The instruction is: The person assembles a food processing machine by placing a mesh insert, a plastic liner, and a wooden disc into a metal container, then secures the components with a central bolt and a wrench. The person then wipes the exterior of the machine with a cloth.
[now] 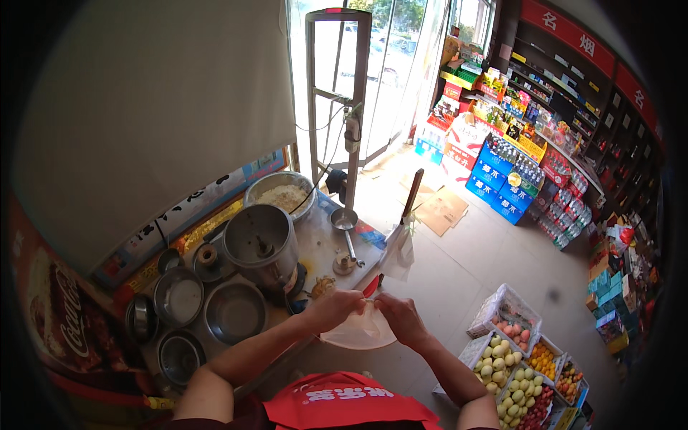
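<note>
Fingers of the left hand (338, 309) and right hand (403, 317) pinch the upper edge of a thin, translucent, whitish plastic bag (357, 331), apparently so it hangs free beside the pale-topped, cluttered desk (322, 249).

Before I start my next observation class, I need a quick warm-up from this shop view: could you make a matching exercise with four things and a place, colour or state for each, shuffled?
Column one
1. Translucent bag
2. Tall pot
3. White crate
4. Apron

Column two
A. Silver-coloured, wide open at the top
B. Red, with white print
C. Held between the left hand and right hand
D. Holding pinkish fruit

Pairs: 1-C, 2-A, 3-D, 4-B
</note>
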{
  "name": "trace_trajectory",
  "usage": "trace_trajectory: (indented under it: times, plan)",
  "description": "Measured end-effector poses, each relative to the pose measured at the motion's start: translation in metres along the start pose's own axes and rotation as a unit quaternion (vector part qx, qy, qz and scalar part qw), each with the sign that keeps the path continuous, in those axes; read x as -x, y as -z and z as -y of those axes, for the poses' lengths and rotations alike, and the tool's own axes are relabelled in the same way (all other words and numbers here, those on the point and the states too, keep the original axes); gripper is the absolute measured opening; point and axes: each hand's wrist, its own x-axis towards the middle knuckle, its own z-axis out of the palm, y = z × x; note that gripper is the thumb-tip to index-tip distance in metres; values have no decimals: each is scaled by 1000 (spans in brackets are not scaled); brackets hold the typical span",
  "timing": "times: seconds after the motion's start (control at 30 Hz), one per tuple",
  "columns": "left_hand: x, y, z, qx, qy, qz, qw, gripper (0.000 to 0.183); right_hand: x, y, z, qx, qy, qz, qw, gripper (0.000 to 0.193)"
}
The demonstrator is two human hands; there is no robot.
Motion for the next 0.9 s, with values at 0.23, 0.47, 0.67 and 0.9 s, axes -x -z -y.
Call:
trace_trajectory:
  times: [0.23,0.47,0.67,0.9]
  plan:
    - [-8,31,16,52,57,-189,979,26,4,-36,-32,-411,-138,-254,865,33]
    - [4,12,18,-124,24,16,992,18,8,-4,-25,-96,-8,-74,993,22]
    - [10,-6,28,101,69,-67,990,27,1,15,0,-39,-85,-55,994,29]
    - [27,-1,24,62,-21,18,998,24,9,33,-1,-46,-87,131,987,14]
